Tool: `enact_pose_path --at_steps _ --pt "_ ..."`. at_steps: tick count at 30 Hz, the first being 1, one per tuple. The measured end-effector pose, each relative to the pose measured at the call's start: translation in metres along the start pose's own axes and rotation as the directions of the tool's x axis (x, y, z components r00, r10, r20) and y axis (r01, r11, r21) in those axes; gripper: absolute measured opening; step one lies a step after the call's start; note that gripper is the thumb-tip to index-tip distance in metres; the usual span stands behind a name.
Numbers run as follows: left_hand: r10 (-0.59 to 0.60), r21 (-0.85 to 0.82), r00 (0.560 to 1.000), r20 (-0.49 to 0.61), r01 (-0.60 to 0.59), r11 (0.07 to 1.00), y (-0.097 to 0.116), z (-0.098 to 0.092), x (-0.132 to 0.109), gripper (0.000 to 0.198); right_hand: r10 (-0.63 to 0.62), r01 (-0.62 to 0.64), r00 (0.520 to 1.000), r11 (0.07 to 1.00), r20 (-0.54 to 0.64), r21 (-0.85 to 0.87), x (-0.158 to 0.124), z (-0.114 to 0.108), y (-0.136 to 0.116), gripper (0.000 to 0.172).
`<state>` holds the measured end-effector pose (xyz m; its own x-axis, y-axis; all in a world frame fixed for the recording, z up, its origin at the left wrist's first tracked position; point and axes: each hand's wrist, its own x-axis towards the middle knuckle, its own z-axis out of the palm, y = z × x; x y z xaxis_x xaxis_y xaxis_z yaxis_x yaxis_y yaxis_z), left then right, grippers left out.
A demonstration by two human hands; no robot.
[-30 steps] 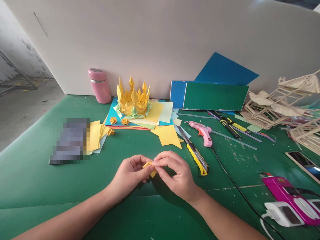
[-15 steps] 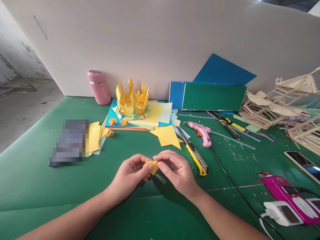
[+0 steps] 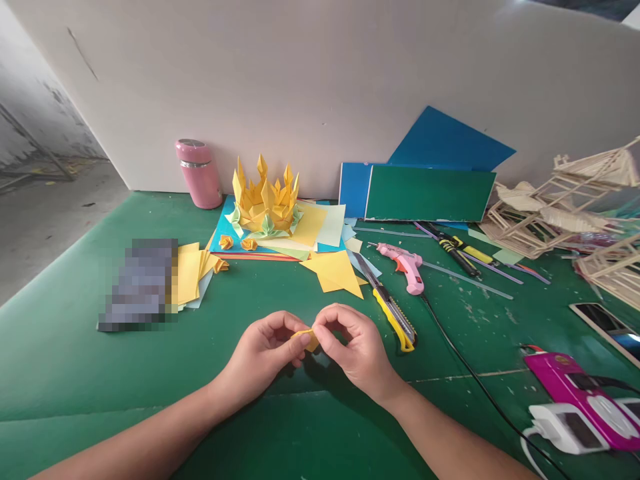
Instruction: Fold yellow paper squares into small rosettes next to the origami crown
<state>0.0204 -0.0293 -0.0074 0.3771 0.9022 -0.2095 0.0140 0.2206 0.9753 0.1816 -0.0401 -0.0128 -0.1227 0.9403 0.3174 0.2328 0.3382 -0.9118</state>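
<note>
Between my hands is a small folded piece of yellow paper [image 3: 312, 342], held above the green tabletop [image 3: 260, 433]. My left hand [image 3: 267, 347] pinches its left side between thumb and fingers, which hide part of it. The thumb and index finger of my right hand [image 3: 350, 340] close on its upper right edge. Beyond them lie loose yellow paper pieces [image 3: 333, 271]. Farther back a yellow folded-paper crown [image 3: 267, 203] with pale green paper leaves stands on coloured sheets [image 3: 327, 230]. Small yellow paper rosettes [image 3: 249, 245] sit in front of it.
Right of my hands lie a yellow utility knife [image 3: 393, 320] and a pink glue gun [image 3: 411, 270] with a trailing cord. A pink flask [image 3: 200, 177] stands at the back left. Stick models [image 3: 545, 207], a phone [image 3: 607, 330] and a magenta power strip [image 3: 580, 393] occupy the right side.
My right thumb and index finger have come together on the paper's edge. The paper is tilted slightly and shows less of its face. Things on the table have stayed put.
</note>
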Motion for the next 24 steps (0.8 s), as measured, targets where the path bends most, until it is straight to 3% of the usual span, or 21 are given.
enact_pose_path --at_steps 4,8,12,18,24 --pt "-0.034 -0.033 0.999 0.005 0.034 0.999 0.003 0.000 0.000 0.033 0.130 -0.135 0.991 0.982 0.045 0.130 0.001 -0.003 0.002 0.018" --pt "0.035 -0.125 0.999 -0.024 -0.037 0.991 0.003 0.000 -0.001 0.035 0.250 -0.317 0.943 0.873 0.218 0.370 0.004 -0.005 0.007 0.031" --pt "0.116 -0.110 0.993 -0.032 -0.119 0.987 -0.002 -0.002 0.000 0.026 0.286 -0.390 0.916 0.799 0.281 0.457 0.005 -0.005 0.010 0.024" --pt "0.334 0.075 0.938 -0.091 -0.328 0.942 -0.010 -0.005 0.003 0.010 0.252 -0.370 0.920 0.813 0.300 0.451 0.005 -0.004 0.008 0.022" --pt "0.542 0.237 0.838 -0.062 -0.515 0.823 -0.008 -0.006 0.002 0.003 0.120 -0.203 0.970 0.878 0.211 0.434 0.005 -0.004 0.010 0.017"
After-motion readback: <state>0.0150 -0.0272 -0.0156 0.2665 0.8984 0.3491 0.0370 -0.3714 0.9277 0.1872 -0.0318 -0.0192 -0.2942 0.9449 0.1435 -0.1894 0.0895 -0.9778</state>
